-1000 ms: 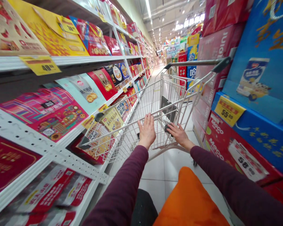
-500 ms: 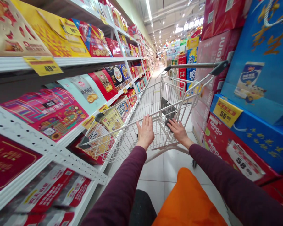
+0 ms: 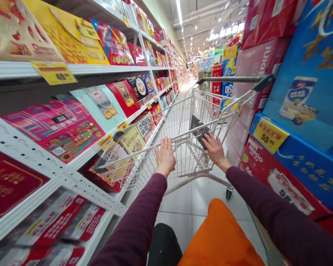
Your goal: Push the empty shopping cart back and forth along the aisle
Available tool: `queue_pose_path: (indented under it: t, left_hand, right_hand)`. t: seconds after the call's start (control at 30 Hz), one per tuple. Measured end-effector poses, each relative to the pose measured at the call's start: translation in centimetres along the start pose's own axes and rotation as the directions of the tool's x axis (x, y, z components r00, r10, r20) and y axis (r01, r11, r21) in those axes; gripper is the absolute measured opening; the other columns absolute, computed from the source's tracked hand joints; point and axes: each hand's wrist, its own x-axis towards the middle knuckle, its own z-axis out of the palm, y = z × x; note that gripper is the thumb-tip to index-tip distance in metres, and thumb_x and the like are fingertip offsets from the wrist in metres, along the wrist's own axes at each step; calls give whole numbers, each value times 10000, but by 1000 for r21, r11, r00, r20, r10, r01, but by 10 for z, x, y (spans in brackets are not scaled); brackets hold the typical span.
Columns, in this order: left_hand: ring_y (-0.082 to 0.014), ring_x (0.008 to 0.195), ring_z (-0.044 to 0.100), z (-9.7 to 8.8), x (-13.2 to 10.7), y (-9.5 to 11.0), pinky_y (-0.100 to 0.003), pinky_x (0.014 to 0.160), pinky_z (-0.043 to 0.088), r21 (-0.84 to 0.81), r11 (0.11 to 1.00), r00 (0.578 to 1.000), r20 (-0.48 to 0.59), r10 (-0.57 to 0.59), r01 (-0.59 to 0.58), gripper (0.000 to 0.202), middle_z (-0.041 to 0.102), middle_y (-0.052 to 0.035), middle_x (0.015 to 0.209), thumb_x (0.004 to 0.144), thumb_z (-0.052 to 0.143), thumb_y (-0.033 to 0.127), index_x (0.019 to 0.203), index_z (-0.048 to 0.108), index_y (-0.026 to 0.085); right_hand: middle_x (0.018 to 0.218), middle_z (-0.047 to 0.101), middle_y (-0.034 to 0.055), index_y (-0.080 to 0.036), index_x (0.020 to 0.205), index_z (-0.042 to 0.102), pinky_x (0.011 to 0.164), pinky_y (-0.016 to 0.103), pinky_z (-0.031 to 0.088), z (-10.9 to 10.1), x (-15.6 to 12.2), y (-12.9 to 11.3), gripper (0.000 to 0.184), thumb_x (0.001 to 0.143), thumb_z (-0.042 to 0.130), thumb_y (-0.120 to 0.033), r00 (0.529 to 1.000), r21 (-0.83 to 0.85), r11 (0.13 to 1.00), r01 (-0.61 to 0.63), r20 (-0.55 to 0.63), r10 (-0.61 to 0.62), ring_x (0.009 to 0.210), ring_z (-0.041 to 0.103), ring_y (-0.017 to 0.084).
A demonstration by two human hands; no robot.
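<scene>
A wire shopping cart (image 3: 144, 162) stands crosswise in the aisle in front of me, its handlebar (image 3: 233, 79) at the far right and its front end close to the left shelves. My left hand (image 3: 165, 157) is stretched out flat at the near side of the basket, fingers pointing up; whether the palm touches the wires is hidden. My right hand (image 3: 215, 149) lies with fingers extended at the dark grey panel (image 3: 199, 130) in the basket, near the handle end. Neither hand is wrapped round anything. The basket's visible inside shows only wire mesh and that panel.
White shelves (image 3: 105, 68) on the left hold boxed snacks with yellow price tags. Stacked red drink cartons (image 3: 266, 162) and a large blue gift box (image 3: 302, 92) crowd the right side. Between them the tiled floor (image 3: 180, 218) runs down the aisle.
My left hand has shifted slightly left along the basket, and my right hand slightly right. The cart's handle end has moved a little right, showing more of its near wheel.
</scene>
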Motion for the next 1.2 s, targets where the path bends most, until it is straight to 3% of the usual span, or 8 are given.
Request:
queue_pose_path:
  t: [0.2, 0.4, 0.5, 0.67, 0.77, 1.03, 1.1, 1.2]
  left_hand:
    - [-250, 1404, 182, 0, -9, -24, -581, 1108, 146, 8, 996, 996, 11, -94, 94, 735, 202, -144, 1515, 714, 390, 112, 1427, 219, 60]
    - [-246, 1405, 181, 4, -17, -39, -568, 1123, 105, -9, 991, 991, -20, -133, 133, 740, 187, -127, 1521, 700, 393, 103, 1423, 241, 68]
    - [-260, 1404, 180, 7, -18, -43, -574, 1116, 124, -36, 979, 979, -18, -201, 200, 743, 187, -157, 1516, 700, 398, 117, 1419, 231, 33]
    - [-264, 1403, 182, 11, -22, -51, -585, 1107, 142, -21, 977, 977, -22, -212, 212, 762, 193, -164, 1513, 686, 410, 116, 1421, 224, 35]
    - [-261, 1405, 174, 12, -24, -53, -593, 1102, 143, -3, 981, 981, -9, -195, 195, 777, 189, -159, 1514, 680, 419, 117, 1425, 211, 43]
    - [-256, 1408, 166, 13, -26, -58, -583, 1109, 130, -8, 987, 986, -27, -163, 163, 779, 192, -150, 1517, 686, 425, 121, 1430, 203, 60]
    - [-258, 1408, 162, 13, -26, -58, -585, 1107, 135, -11, 983, 983, -22, -183, 182, 780, 195, -151, 1516, 687, 425, 118, 1431, 200, 63]
    - [-257, 1409, 160, 10, -28, -55, -584, 1105, 146, -11, 982, 982, 6, -190, 190, 782, 191, -146, 1519, 689, 433, 125, 1434, 200, 74]
  right_hand:
    - [1316, 538, 90, -197, 1211, 563, 1067, 506, 284, 13, -42, -27, 464, 847, 334, -23, 983, 83, 996, 40, 175, -54, 1348, 305, 191]
    - [1341, 510, 95, -218, 1260, 537, 1086, 515, 254, 1, 12, -40, 452, 881, 339, -71, 1000, 125, 992, 24, -16, -22, 1344, 312, 210]
    - [1345, 504, 95, -218, 1265, 533, 1090, 511, 251, 8, 23, -51, 449, 891, 334, -70, 999, 133, 990, 47, -20, -45, 1349, 302, 205]
    - [1308, 543, 84, -211, 1217, 565, 1059, 489, 320, 32, -27, -68, 427, 879, 370, -40, 970, 155, 977, 150, 166, -175, 1316, 365, 201]
    - [1274, 576, 67, -210, 1180, 586, 1045, 467, 349, 36, -46, -75, 388, 889, 383, -53, 959, 135, 971, 197, 181, -220, 1289, 406, 198]
    - [1363, 486, 65, -239, 1258, 537, 1109, 484, 219, 13, 36, -106, 421, 917, 344, -85, 976, 182, 964, 196, 61, -210, 1354, 287, 195]
    - [1357, 494, 68, -232, 1252, 543, 1105, 487, 224, 19, 40, -111, 423, 907, 356, -75, 973, 195, 961, 194, 85, -213, 1347, 306, 199]
    - [1335, 521, 71, -227, 1240, 550, 1085, 487, 262, 32, 17, -112, 441, 875, 385, -43, 941, 219, 945, 242, 187, -284, 1324, 353, 207]
